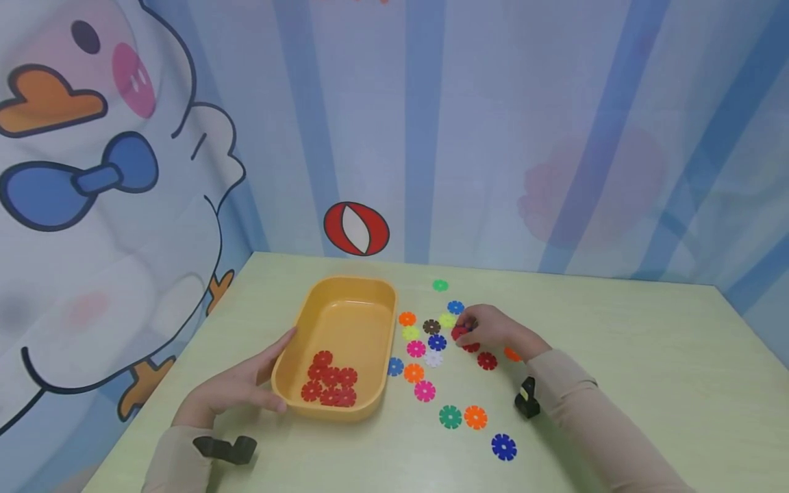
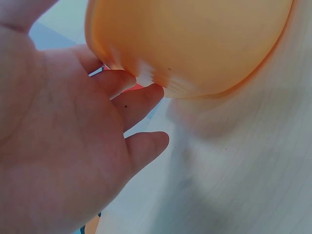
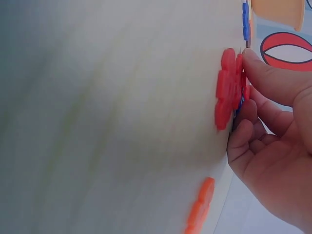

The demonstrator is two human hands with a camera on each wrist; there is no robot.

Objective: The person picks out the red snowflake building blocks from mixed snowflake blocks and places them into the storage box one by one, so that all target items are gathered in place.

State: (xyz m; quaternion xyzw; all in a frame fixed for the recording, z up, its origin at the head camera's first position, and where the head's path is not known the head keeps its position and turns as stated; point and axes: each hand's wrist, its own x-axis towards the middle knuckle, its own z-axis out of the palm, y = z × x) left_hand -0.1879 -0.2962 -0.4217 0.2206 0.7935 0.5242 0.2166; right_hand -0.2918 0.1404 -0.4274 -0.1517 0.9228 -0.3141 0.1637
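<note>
My left hand (image 1: 237, 387) rests against the left side of a yellow plastic tray (image 1: 283, 373), fingers spread along its outer wall. In the left wrist view, the fingertips (image 2: 155, 92) touch the wall of the tray (image 2: 195, 44). Several red notched discs (image 1: 331, 376) lie in the tray's near end. To the right of the tray, my right hand (image 1: 493, 327) pinches a red notched disc (image 1: 459, 332) between thumb and fingers, low over the table. Another red disc (image 3: 224, 90) sits beside the fingertips in the right wrist view. A dark red disc (image 1: 487, 361) lies just nearer.
Loose discs are scattered right of the tray, among them a pink disc (image 1: 424, 391), a green disc (image 1: 451, 417) and a dark blue disc (image 1: 504, 447). An orange disc (image 1: 512, 354) lies by the right wrist. A printed curtain (image 1: 481, 137) hangs behind the table (image 1: 653, 370).
</note>
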